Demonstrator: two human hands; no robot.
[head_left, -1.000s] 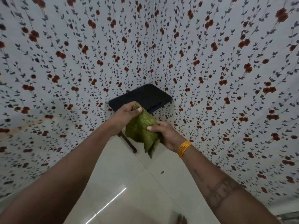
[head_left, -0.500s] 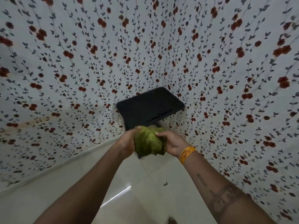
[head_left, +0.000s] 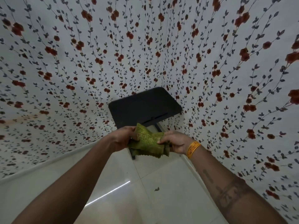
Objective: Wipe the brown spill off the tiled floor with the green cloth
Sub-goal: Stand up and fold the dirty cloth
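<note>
Nearest the camera, 2 bare forearms reach forward from the bottom corners of the view, the right one marked with dark tattoo bands and ringed at the wrist by orange-gold bangles (head_left: 193,149); beneath them lies the pale glossy tiled floor (head_left: 169,194), crossed by grout lines and a bright streak of reflected light; a small dark speck (head_left: 156,189) sits on a tile between the arms, too small to tell what it is; above the floor, held in the air between both hands, is the green cloth (head_left: 148,143), bunched and folded, its textured weave facing the camera and its lower edge hanging free; the left hand (head_left: 123,139) grips the cloth's left side with curled fingers, the thumb near the raised upper corner; the right hand (head_left: 174,141) pinches the cloth's right side, thumb on top and fingers wrapped below; just behind the hands stands a small black bench (head_left: 144,105) with a flat dark top and thin dark legs, set in the corner; beyond it, white fabric printed with red flowers and dark leafy vines (head_left: 80,62) covers both walls.
</note>
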